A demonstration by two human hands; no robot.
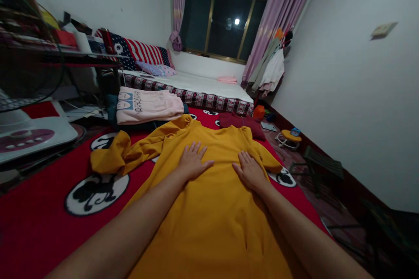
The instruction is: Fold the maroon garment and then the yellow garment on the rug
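A mustard-yellow long-sleeved dress [212, 209] lies spread out on a red blanket [42, 209] with black-and-white round prints. Its neckline points away from me. The left-hand sleeve stretches outward and bends at its end, while the right-hand sleeve runs short along the side, its end not clearly visible. My left hand [193, 162] rests flat on the upper left of the dress, fingers spread. On the upper right of the dress, my right hand [250, 170] lies flat with its fingers outstretched. Neither hand grasps the cloth.
Folded clothes with a pink top [149, 105] sit beyond the left sleeve. A dark red folded cloth [242, 124] lies past the neckline. A white fan base [36, 133] stands at left. At right are a yellow stool [290, 136] and a dark folding stool [322, 163].
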